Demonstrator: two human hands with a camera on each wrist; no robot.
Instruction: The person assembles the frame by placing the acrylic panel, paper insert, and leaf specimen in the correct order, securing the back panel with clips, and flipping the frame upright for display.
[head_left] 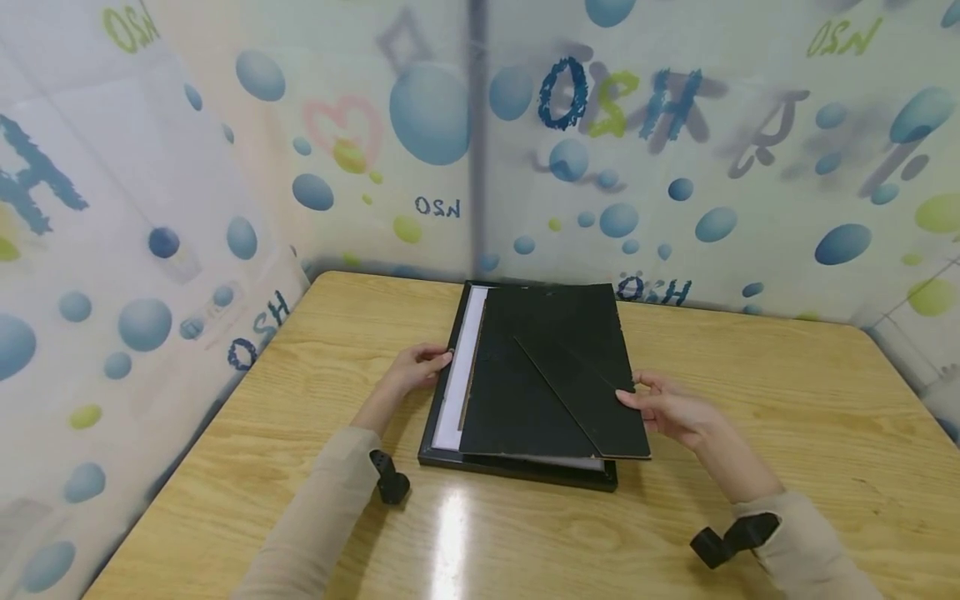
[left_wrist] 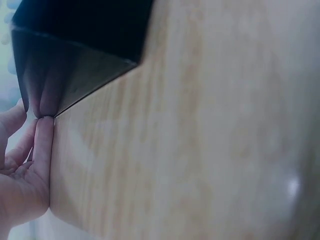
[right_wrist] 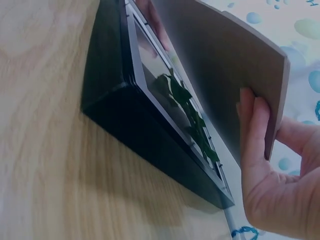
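Observation:
A black picture frame (head_left: 517, 473) lies on the wooden table, its back side up. Over it the black backing board (head_left: 555, 375) sits tilted and shifted to the right, its right side raised. My right hand (head_left: 671, 412) pinches the board's right edge, thumb on top and fingers underneath, as the right wrist view shows. At the frame's left side, my left hand (head_left: 416, 371) grips the edge, thumb at the upper rim and fingers against the side. Under the raised board, the right wrist view shows dark green leaf shapes (right_wrist: 187, 107) inside the frame. A white strip (head_left: 459, 367) shows at the left.
The wooden table (head_left: 787, 367) reaches out on both sides of the frame. Behind and to the left hangs a patterned curtain (head_left: 360, 167) with blue and green bubbles. Black wrist cameras (head_left: 390, 479) are strapped over both sleeves. A bright light reflection lies in front.

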